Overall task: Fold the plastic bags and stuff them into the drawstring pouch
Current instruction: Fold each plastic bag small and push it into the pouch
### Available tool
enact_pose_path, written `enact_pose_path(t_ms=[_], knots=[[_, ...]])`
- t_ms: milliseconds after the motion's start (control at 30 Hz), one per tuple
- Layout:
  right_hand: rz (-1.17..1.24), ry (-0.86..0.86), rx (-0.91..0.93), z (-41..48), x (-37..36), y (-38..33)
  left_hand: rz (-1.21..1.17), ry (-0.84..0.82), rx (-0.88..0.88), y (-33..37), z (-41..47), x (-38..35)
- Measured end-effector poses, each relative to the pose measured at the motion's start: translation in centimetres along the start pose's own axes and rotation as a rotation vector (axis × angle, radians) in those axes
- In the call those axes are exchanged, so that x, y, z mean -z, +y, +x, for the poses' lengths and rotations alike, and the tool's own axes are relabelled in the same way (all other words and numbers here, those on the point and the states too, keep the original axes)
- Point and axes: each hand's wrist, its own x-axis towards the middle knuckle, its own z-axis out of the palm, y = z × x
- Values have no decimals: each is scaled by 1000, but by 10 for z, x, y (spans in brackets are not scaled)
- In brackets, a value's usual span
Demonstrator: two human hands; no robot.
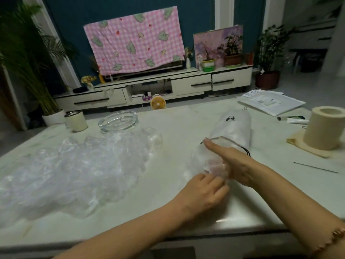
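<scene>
Head view, looking down over a pale desk (149,212). A white drawstring pouch (235,126) lies on the desk right of centre. Its long axis runs away from the person and leans slightly right, with the open mouth facing the person and the closed end pointing toward the far edge. It looks rounded, so it probably holds some bags already. A folded bag (203,161) of clear plastic lies just in front of the mouth, its far end at or inside the opening; blur hides how deep it goes. The right hand (231,161) lies across the mouth with fingers straight and together, its grip clamped on nothing, pressing flat on the plastic and the pouch rim. The left hand (205,189) is at the bag's near end, its grip curled onto the plastic, seemingly feeding it forward. To the left, a large heap of loose plastic bags (74,165) spreads across the desk, not yet folded, so most of the task appears to remain. A glass ashtray (118,119) sits beyond the heap, and a paper roll (324,126) stands at far right.
</scene>
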Motion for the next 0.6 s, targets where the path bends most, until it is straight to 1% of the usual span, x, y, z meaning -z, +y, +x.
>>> enact_pose_path(t_ms=[33,100,167,267,333,367,433,467,500,533,600], knots=[[-72,41,23,3,2,5,-13,-21,-62,4,-4,2],[-164,168,100,5,5,12,-49,-23,-107,5,-10,6],[-108,195,147,5,12,13,-84,-4,-52,0,-15,8],[-16,220,219,2,19,11,-210,-39,46,-10,-23,17],[-5,223,220,-1,22,10,-312,-4,96,-14,-25,26],[-19,214,204,-2,25,9,-387,37,172,-15,-24,30],[-73,174,166,-4,30,9,-511,134,417,-16,-20,33],[-104,152,153,-5,33,10,-534,153,540,-17,-17,33],[-133,128,143,-6,35,11,-545,132,644,-17,-12,33],[-153,98,137,-7,37,12,-566,73,725,-16,-6,34],[-164,16,132,-8,39,15,-646,-129,855,-16,2,33]])
